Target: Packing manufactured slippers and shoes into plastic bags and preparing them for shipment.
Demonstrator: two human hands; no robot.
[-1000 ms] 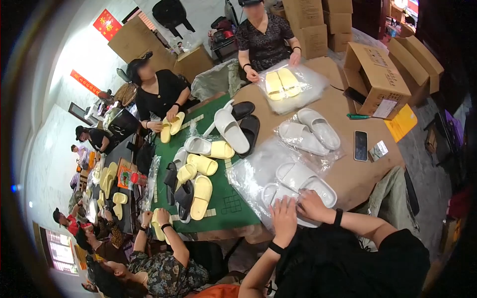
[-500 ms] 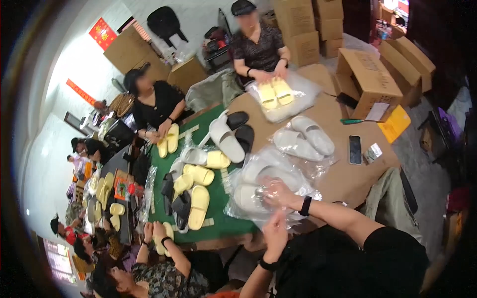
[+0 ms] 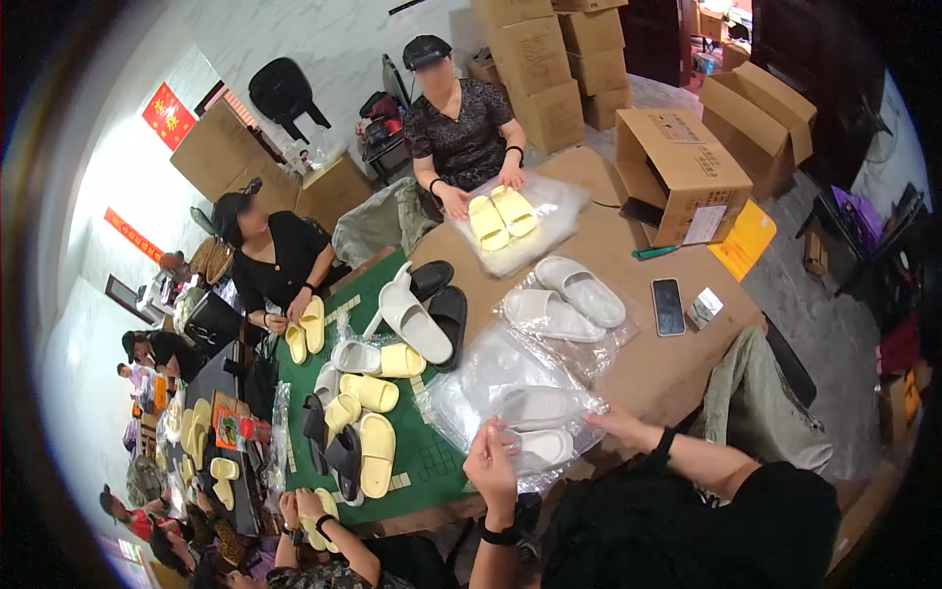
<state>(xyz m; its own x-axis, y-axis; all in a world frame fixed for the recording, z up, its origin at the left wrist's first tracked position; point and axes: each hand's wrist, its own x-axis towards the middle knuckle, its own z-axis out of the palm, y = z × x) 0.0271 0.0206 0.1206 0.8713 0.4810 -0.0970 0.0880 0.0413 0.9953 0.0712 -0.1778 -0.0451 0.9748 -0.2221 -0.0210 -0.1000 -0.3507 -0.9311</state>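
Observation:
Near the front edge of the table, my left hand [image 3: 490, 463] and my right hand [image 3: 625, 428] pinch opposite sides of a clear plastic bag [image 3: 579, 401]. A pair of light grey slide slippers [image 3: 535, 406] lies between them, within the plastic. Just beyond rests a stack of flat clear bags [image 3: 508, 358]. A second pair of light grey slippers [image 3: 579, 294], on or in clear plastic, lies farther to the right. To the left are several loose slippers: a large grey one [image 3: 416, 324], black ones [image 3: 448, 327] and yellow ones [image 3: 377, 455].
Across the table a person [image 3: 457, 128] touches plastic under yellow slippers [image 3: 502, 218]. Two others at left handle yellow slippers. A phone [image 3: 668, 307], a green-handled tool [image 3: 655, 252] and an open carton [image 3: 682, 177] are on the right. Grey cloth [image 3: 751, 398] hangs by the right edge.
The grey slippers have come off the bag stack toward me, with both my hands now on their bag. The far person's hands have moved apart from the yellow slippers. The view has shifted.

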